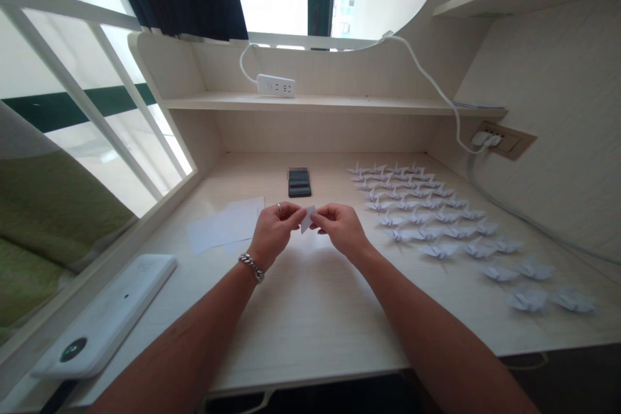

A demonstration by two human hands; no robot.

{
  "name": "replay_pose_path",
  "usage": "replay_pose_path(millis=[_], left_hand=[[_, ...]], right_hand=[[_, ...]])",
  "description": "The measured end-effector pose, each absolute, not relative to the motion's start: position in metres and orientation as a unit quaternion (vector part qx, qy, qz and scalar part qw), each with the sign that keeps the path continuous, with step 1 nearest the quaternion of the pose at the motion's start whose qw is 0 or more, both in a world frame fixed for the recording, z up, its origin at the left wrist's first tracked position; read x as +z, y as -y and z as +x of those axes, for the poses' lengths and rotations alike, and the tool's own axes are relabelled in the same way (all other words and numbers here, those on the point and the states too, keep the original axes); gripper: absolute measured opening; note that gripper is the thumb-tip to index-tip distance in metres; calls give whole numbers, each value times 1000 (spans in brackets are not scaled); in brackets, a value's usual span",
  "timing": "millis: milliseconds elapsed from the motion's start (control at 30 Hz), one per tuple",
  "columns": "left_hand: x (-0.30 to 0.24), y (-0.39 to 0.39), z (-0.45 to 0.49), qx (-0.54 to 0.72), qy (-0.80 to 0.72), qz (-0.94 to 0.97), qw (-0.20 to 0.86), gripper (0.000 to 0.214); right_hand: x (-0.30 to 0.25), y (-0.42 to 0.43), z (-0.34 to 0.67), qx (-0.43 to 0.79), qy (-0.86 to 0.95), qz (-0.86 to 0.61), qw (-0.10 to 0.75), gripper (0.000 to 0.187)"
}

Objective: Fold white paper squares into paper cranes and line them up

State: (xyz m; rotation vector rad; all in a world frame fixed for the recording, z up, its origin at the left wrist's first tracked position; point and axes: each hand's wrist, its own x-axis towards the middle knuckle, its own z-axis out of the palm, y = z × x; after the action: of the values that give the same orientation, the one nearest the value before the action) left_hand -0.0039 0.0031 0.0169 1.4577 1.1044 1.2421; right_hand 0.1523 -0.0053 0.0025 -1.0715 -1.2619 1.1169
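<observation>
A small folded piece of white paper [307, 220] is held up over the middle of the desk. My left hand [277, 225], with a ring and a chain bracelet at the wrist, pinches its left edge. My right hand [341, 224] pinches the right edge between thumb and fingers. Loose white paper sheets [220, 226] lie just left of my left hand, partly overlapping. Beyond my hands lies a dark, flat rectangular object [299, 182] whose kind I cannot make out. Rows of folded paper cranes [417, 217] stand to the right of my right hand.
A long white device [111, 314] with a round dark spot lies along the desk's left edge. On the back shelf [330, 102] sits a white power strip [275, 85]. Its cord runs to a wall socket [509, 140] at right. White rails border the left side.
</observation>
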Motion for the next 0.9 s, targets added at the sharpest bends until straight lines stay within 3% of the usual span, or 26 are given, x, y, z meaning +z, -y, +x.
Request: replay_pose_path(millis=[133,333,533,733,900], left_hand=[[18,-3,-4,499,-469,621,382,23],[15,-2,2,501,-443,601,438,26],[19,0,-3,442,-477,676,347,20],[19,0,-2,424,-471,692,346,24],[20,-1,-6,414,-491,720,262,15]], right_hand=[[1,6,152,472,552,-448,521,24],[1,4,154,409,557,-465,554,26],[2,5,155,410,590,-439,540,24],[-1,2,157,379,572,-456,567,24],[1,6,158,353,642,-471,491,13]])
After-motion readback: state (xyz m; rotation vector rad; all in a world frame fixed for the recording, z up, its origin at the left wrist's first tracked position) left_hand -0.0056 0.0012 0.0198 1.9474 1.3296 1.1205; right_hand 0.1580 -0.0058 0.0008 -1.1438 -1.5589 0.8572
